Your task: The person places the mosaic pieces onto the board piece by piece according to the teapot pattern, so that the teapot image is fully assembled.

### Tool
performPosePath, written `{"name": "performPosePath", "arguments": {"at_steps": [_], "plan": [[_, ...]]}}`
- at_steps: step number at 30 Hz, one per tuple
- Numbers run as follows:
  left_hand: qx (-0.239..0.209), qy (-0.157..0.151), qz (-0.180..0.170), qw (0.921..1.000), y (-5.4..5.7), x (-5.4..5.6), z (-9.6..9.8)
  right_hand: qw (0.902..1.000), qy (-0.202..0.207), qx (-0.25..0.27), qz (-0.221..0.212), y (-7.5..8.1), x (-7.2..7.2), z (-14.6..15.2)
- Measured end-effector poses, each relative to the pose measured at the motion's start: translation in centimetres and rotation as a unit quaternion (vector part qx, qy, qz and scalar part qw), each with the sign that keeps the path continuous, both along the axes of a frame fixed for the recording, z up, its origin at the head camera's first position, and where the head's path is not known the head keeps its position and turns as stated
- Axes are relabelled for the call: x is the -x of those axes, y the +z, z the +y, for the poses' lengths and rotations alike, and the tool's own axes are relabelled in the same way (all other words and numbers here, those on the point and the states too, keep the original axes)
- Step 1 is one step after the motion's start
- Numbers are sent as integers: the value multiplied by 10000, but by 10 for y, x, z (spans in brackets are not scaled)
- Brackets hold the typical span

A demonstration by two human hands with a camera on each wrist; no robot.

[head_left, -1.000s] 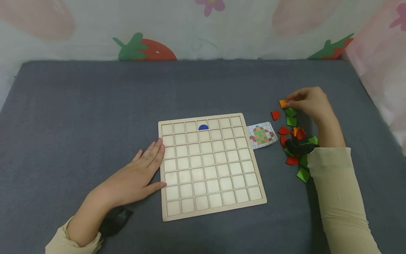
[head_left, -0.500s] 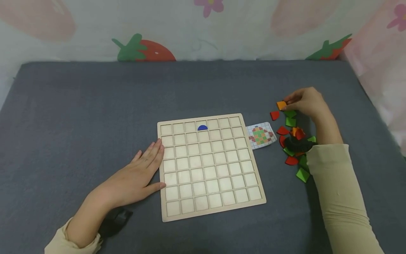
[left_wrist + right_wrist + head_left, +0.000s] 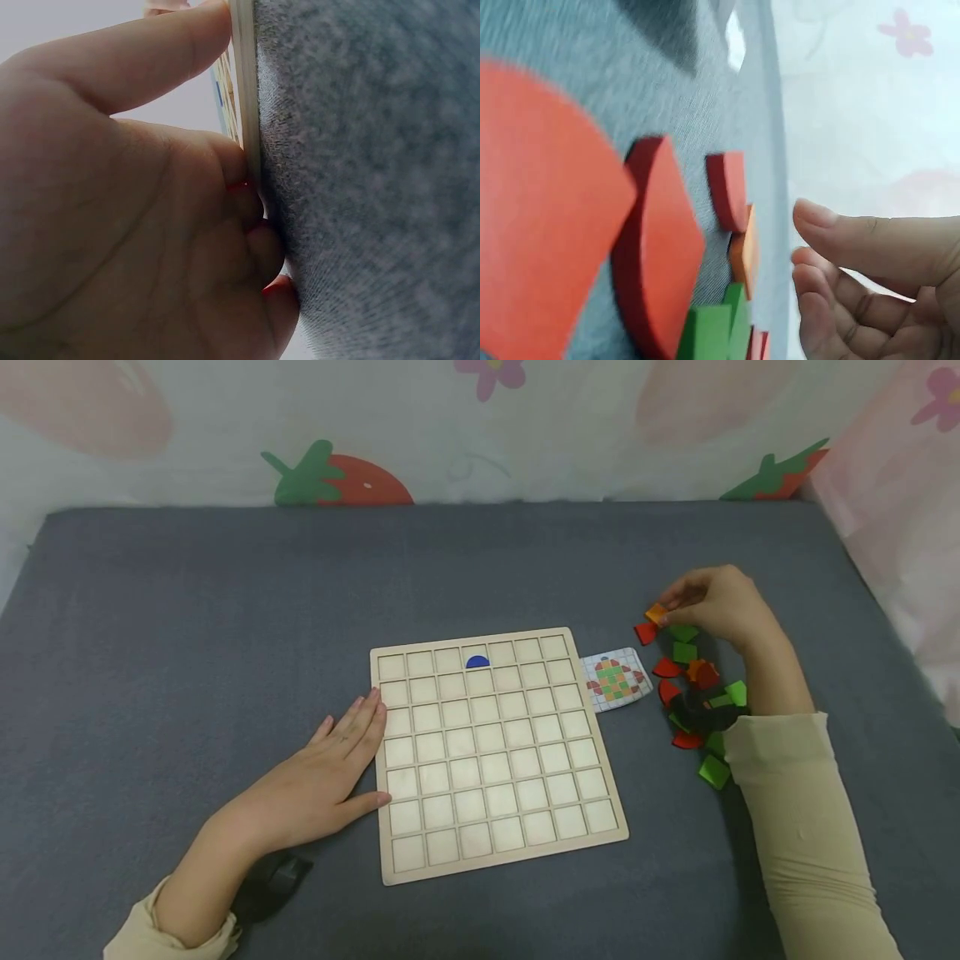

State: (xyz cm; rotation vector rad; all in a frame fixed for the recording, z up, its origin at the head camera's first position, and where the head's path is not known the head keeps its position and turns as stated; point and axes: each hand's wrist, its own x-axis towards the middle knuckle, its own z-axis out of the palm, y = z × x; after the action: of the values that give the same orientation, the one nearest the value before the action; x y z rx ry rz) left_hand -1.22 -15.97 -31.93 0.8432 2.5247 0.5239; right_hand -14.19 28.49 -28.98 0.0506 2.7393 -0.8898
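- Dark grey cloth covers the table (image 3: 195, 610), with a pale strawberry-printed curtain (image 3: 570, 443) hanging behind.
- Just now, the right hand (image 3: 716, 602) has edged leftward and the flat orange square tile (image 3: 655, 613) has shifted with it. The tile now lies close against a red tile with a curved edge (image 3: 645, 634), at the top of the loose red, green and orange pile (image 3: 667, 668).
- To me that looks like one piece being singled out; judging by the board, setting it in is not yet done.
- Thumb and fingers of that hand are bent towards each other around the orange square from above, yet from the right wrist a gap shows beside it, so I cannot tell whether they grip it.
- Compared with a second ago, the orange square sits turned more cornerwise, nearer the red tile.
- Unchanged: the left hand (image 3: 322, 785) rests with straight fingers at the left edge of the pale wooden gridded board (image 3: 480, 767), whose top row holds a blue half-round piece (image 3: 477, 662); the patterned card (image 3: 617, 679) lies at its right.
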Motion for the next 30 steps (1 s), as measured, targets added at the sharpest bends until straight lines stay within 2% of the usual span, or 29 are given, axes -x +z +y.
{"name": "performPosePath", "arguments": {"at_steps": [6, 11, 16, 25, 30], "plan": [[-12, 27, -69, 10000, 1, 0, 0, 9978, 323, -354, -459, 0, 0, -8], [-30, 1, -30, 10000, 0, 1, 1, 9952, 578, -630, -484, -2, -1, -12], [-5, 7, -37, 10000, 0, 1, 1, 9944, 575, -792, -406, -1, -2, -13], [-27, -19, -5, 10000, -2, 1, 0, 9964, 682, -320, -396, -4, -4, -12], [-1, -32, 22, 10000, -4, 2, -1, 9965, 639, -428, -339, -6, -4, -14]]}}
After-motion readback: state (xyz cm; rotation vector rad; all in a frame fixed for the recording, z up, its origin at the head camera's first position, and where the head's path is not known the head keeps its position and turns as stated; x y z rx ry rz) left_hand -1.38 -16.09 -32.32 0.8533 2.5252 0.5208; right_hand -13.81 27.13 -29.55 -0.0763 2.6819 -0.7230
